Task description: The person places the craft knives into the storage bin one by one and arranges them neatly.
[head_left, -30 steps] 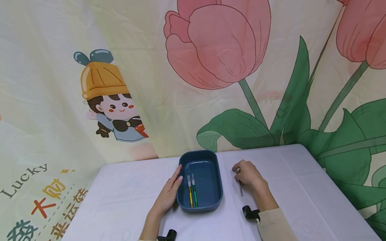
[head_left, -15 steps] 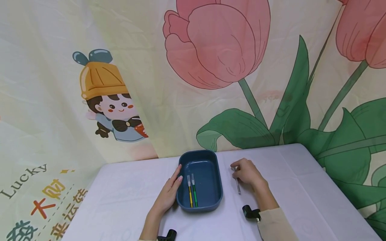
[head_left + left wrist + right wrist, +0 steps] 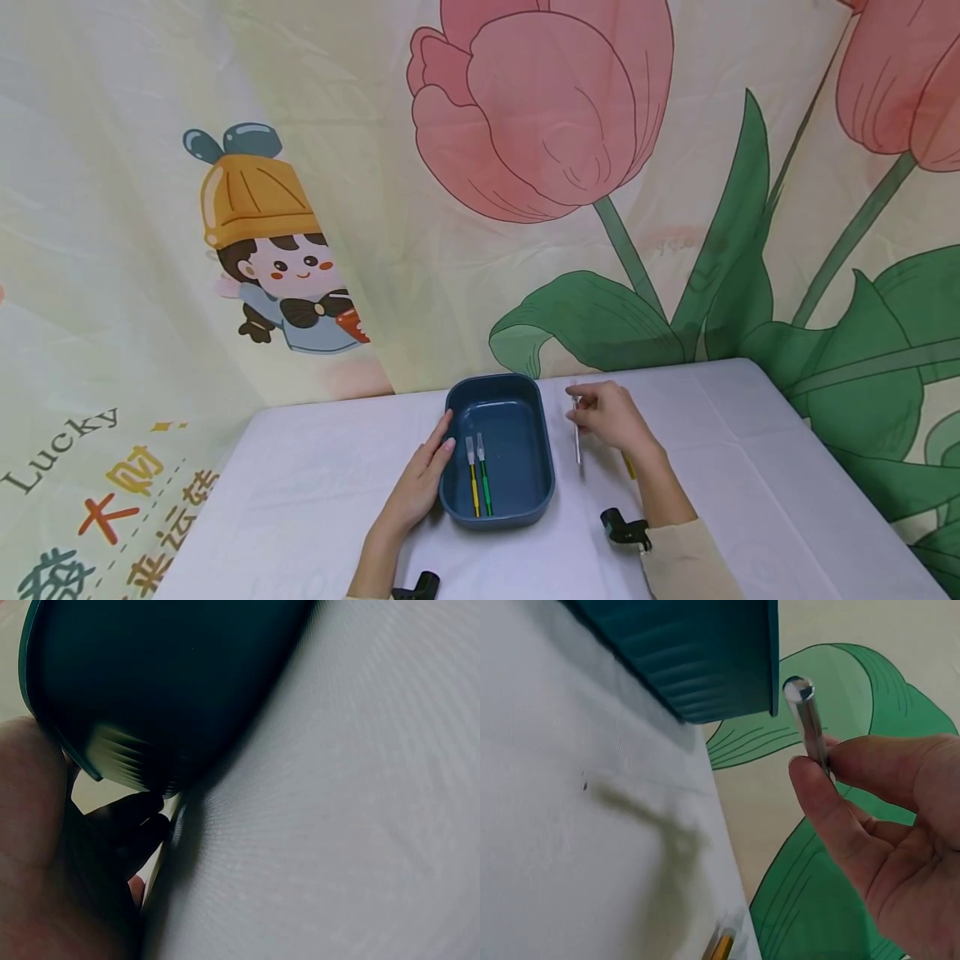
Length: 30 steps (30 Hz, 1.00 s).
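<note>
A thin silver stick (image 3: 577,440), round and shiny at its end, is pinched between the thumb and fingertips of my right hand (image 3: 613,417). In the right wrist view the silver stick (image 3: 810,724) stands clear of the cloth, right of the box wall. My left hand (image 3: 418,483) rests against the left side of a dark blue rectangular box (image 3: 546,450), its fingers fairly straight along the wall. Inside the box lie a yellow pen (image 3: 474,490) and a green pen (image 3: 485,490), side by side, both with clear caps.
Another yellow pen (image 3: 629,465) lies on the table, partly hidden under my right wrist; its tip (image 3: 724,945) shows in the right wrist view. A white cloth covers the table (image 3: 322,483). Behind it hangs a printed curtain (image 3: 420,292) with tulips.
My right hand has raised the silver stick and moved slightly left and away, towards the box. The yellow pen under the wrist has come into view. My left hand and the box stay put.
</note>
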Each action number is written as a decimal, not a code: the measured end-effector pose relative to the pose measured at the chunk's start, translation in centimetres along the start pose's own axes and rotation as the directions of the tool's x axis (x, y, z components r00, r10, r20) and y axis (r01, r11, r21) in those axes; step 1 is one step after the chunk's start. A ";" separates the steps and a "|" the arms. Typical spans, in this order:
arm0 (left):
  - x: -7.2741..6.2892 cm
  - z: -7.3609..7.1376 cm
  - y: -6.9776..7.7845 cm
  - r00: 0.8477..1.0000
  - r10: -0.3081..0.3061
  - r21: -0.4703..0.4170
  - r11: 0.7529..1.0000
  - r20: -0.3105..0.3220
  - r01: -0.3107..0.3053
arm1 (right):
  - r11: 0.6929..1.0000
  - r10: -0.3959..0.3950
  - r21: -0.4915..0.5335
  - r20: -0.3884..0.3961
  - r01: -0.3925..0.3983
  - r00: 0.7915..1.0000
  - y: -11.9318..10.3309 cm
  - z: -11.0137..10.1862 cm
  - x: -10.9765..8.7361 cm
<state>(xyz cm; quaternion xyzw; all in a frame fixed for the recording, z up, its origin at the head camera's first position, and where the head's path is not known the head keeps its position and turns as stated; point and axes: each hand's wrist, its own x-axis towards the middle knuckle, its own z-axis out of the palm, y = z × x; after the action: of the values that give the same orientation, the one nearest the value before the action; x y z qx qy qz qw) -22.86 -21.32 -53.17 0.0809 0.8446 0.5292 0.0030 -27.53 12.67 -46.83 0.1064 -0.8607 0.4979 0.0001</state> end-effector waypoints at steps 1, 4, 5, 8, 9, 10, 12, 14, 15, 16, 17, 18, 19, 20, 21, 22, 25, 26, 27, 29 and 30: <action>0.0 0.0 0.0 1.000 0.002 0.002 1.000 0.000 -0.002 | 1.000 -0.014 0.011 -0.004 0.014 1.000 -0.2 0.0 0.0; 0.0 0.0 0.1 1.000 0.001 0.001 1.000 0.003 -0.001 | 0.998 -0.037 0.053 -0.014 0.038 0.999 -0.7 0.2 -0.1; 0.0 -0.1 0.1 1.000 0.000 -0.002 1.000 0.005 0.000 | 0.997 -0.043 0.063 -0.019 0.044 0.999 -1.0 0.3 -0.2; 0.0 -0.1 0.2 1.000 -0.011 -0.009 1.000 0.007 0.011 | 0.996 -0.058 0.068 -0.026 0.059 0.998 -1.6 0.6 -0.3; 0.0 -0.1 0.2 1.000 -0.012 -0.009 1.000 0.006 0.012 | 0.996 -0.060 0.064 -0.029 0.061 0.998 -1.8 0.7 -0.3; -0.1 -0.1 0.2 1.000 -0.012 -0.010 1.000 0.006 0.012 | 0.996 -0.063 0.062 -0.029 0.065 0.998 -2.0 0.8 -0.3; -0.1 -0.1 0.2 1.000 -0.013 -0.010 1.000 0.005 0.013 | 0.996 -0.068 0.054 -0.026 0.069 0.997 -2.2 1.0 -0.3; -0.1 -0.1 0.2 1.000 -0.013 -0.014 1.000 0.006 0.013 | 0.996 -0.066 0.053 -0.022 0.067 0.998 -2.4 1.2 -0.3; -0.1 -0.1 0.2 1.000 -0.012 -0.016 1.000 0.007 0.012 | 0.996 -0.068 0.051 -0.021 0.069 0.997 -2.5 1.3 -0.4; -0.1 -0.1 0.2 1.000 -0.013 -0.018 1.000 0.008 0.013 | 0.996 -0.070 0.049 -0.020 0.071 0.997 -2.6 1.3 -0.4; -0.1 -0.1 0.2 1.000 -0.012 -0.019 1.000 0.009 0.013 | 0.996 -0.075 0.047 -0.022 0.075 0.997 -2.7 1.4 -0.4; -0.1 -0.1 0.2 1.000 -0.014 -0.020 1.000 0.009 0.014 | 0.996 -0.078 0.045 -0.025 0.079 0.997 -2.7 1.5 -0.4; -0.1 -0.1 0.2 1.000 -0.015 -0.020 1.000 0.010 0.016 | 0.996 -0.080 0.042 -0.026 0.082 0.996 -2.8 1.5 -0.4; -0.1 -0.1 0.2 1.000 -0.018 -0.020 1.000 0.010 0.018 | 0.996 -0.085 0.040 -0.028 0.086 0.996 -2.9 1.6 -0.4; -0.1 -0.1 0.3 1.000 -0.019 -0.018 1.000 0.009 0.019 | 0.995 -0.091 0.038 -0.030 0.093 0.995 -3.0 1.6 -0.5; -0.1 -0.1 0.3 1.000 -0.021 -0.016 1.000 0.009 0.021 | 0.995 -0.096 0.036 -0.031 0.097 0.995 -3.2 1.7 -0.5; 0.0 -0.1 0.2 1.000 -0.014 -0.007 1.000 0.006 0.014 | 0.994 -0.106 0.034 -0.030 0.107 0.994 -3.7 1.9 -0.6; 0.0 -0.1 0.2 1.000 -0.011 -0.005 1.000 0.004 0.011 | 0.993 -0.110 0.034 -0.028 0.111 0.994 -3.9 2.0 -0.7; 0.0 -0.1 0.2 1.000 -0.008 -0.001 1.000 0.003 0.008 | 0.993 -0.115 0.037 -0.027 0.116 0.993 -4.0 2.1 -0.7; 0.0 0.0 0.1 1.000 -0.003 0.002 1.000 0.001 0.003 | 0.992 -0.114 0.044 -0.022 0.114 0.993 -4.4 2.4 -0.8; 0.0 -0.1 0.1 1.000 -0.005 0.001 1.000 0.000 0.005 | 0.992 -0.114 0.049 -0.018 0.115 0.993 -4.5 2.6 -0.8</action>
<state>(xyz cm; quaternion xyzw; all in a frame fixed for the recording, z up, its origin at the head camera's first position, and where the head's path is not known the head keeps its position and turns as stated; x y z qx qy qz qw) -22.81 -21.34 -53.08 0.0788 0.8451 0.5288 0.0043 -25.66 8.43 -44.36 0.1515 -0.8405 0.5192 0.0326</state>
